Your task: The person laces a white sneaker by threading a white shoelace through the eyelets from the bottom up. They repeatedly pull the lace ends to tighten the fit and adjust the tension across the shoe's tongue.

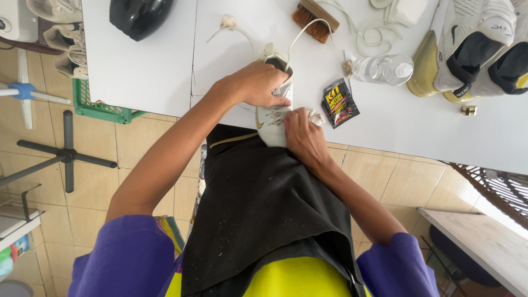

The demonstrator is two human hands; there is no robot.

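We are gripping a white sneaker at the white table's near edge, left hand closed over its top, right hand pinching a small cloth wad against its side (apparently mid-wipe). A black sachet is lying at three o'clock, a clear bottle at two; next we are probably needing fresh wiping strokes with steady bracing.

On the white surface, counting outward from the one white sneaker at its near edge: two hands on that sneaker, one wooden bristle brush beyond it, one black sachet and one clear plastic bottle to its right, two white-and-yellow sneakers farther right, one glossy black helmet far left.
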